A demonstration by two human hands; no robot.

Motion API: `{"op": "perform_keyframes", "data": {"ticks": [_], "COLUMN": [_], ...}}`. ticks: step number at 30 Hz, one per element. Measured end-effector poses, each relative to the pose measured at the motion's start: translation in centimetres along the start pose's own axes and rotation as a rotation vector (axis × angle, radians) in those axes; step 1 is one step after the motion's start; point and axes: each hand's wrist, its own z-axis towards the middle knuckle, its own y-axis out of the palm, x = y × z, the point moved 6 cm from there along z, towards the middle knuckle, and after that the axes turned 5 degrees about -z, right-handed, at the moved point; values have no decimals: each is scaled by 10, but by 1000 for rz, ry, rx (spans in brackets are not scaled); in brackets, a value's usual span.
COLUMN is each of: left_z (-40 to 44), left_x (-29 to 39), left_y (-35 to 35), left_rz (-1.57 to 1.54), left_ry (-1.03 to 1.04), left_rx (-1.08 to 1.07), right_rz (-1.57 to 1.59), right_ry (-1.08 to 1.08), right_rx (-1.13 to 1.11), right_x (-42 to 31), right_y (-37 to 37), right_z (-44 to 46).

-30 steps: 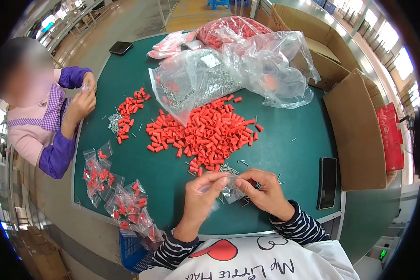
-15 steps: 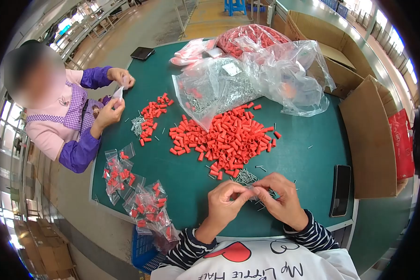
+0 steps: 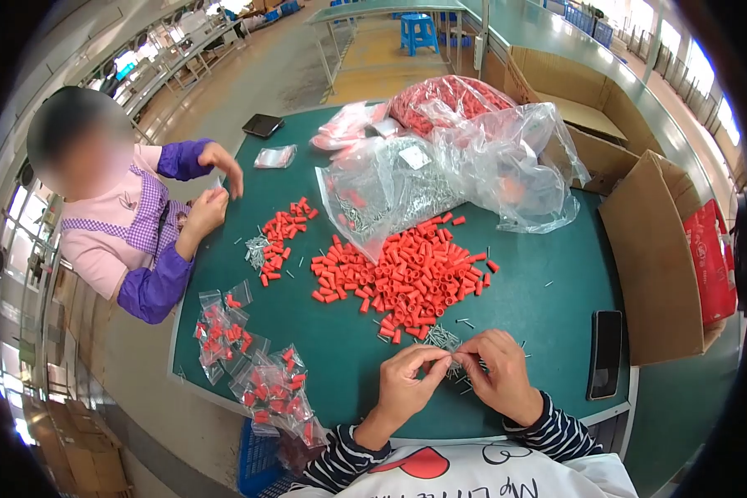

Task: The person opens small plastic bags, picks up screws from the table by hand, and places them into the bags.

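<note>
Small clear plastic bag point(image 3: 454, 370): located on the near side of the table, between the 2 hands, by a scatter of silver metal fasteners point(image 3: 441, 336). Fingers cover most of it; contents cannot be told. Left hand point(image 3: 411, 378) and right hand point(image 3: 500, 372) each pinch it between thumb and forefinger, the 2 sets of fingertips meeting. Judged handling: very light, limp and slick, apt to cling to itself; best held at the edges of its mouth, 1 side per hand, since a hard pull may stretch the film.

Surface: smooth green tabletop point(image 3: 523, 286). Beyond the hands lies a heap of red plastic caps point(image 3: 407, 278). Near left, bagged red caps point(image 3: 274, 388) lie above a blue basket point(image 3: 253, 456); at right, a black smartphone point(image 3: 606, 357). Far side: a large clear bag of fasteners point(image 3: 394, 183). A cardboard box point(image 3: 643, 257) stands at right.

Room: 1 co-worker point(image 3: 95, 236) in purple oversleeves at left; a blue stool point(image 3: 420, 35) stands farther off.
</note>
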Motion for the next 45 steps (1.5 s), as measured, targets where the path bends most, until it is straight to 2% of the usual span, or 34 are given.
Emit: {"op": "perform_keyframes", "data": {"ticks": [1,4,7,13,16,19,22,25,28,31,34,35,37,38,39,43,45], "left_z": [-1,-7,-6,-7,-6,-1,0,-1,-3,-2,1,2,-1,-1,-1,5,5], "left_x": [-1,-15,-16,-26,-27,-10,4,8,14,8,14,21,12,10,6,15,18], "left_y": [-1,-2,-6,-7,-7,-6,-1,2,7,2,7,10,7,6,4,11,17], "left_rz": [-20,-350,-445,-485,-265,-12,115,137,314,-11,-15,119,174,199,198,210,147], "left_ry": [12,-276,-407,-446,-368,-162,-2,75,279,90,-34,19,150,217,186,-59,-5], "left_rx": [22,134,204,198,132,96,92,96,16,63,-45,-83,-74,-72,-71,-191,-281], "right_rz": [-9,-61,-130,-111,-146,-279,-402,-529,-551,-299,-113,-54,60,24,-13,-189,-143], "right_ry": [-8,-69,-125,-158,-198,-253,-195,-125,-90,-126,-138,-136,-127,-140,-151,-197,-212], "right_rx": [20,36,0,20,-39,-135,-164,-245,-342,-178,-104,-116,-138,-133,-129,-194,-243], "right_x": [-1,-10,-17,-17,-19,-24,-20,-22,-16,-13,-12,-11,-9,-9,-8,-2,-1], "right_y": [0,-2,2,11,4,-1,4,11,13,-1,-18,-18,-18,-19,-19,-24,-25], "right_z": [1,2,4,-2,-1,2,-3,-8,-10,-3,5,4,2,0,-1,-11,-16]}}
